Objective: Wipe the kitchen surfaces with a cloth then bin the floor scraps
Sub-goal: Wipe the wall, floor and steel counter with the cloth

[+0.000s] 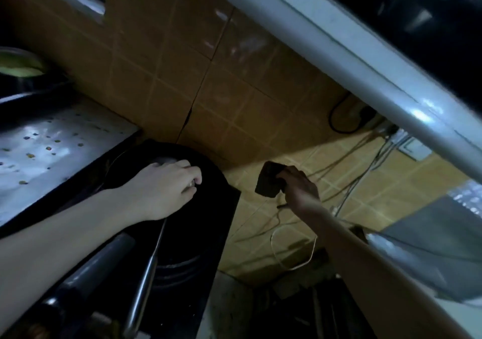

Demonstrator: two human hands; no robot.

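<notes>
While left hand (167, 187) is curling over dark pan (210, 174), right hand (300, 184) is reaching forward, pinching cloth (268, 179) at fingertips.

Right hand (298, 186) holds cloth (267, 180), left hand (167, 187) grips pan (208, 208)

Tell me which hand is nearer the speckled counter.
Left. The left hand holds the black pan beside the counter; the right hand holds a dark cloth farther right.
</notes>
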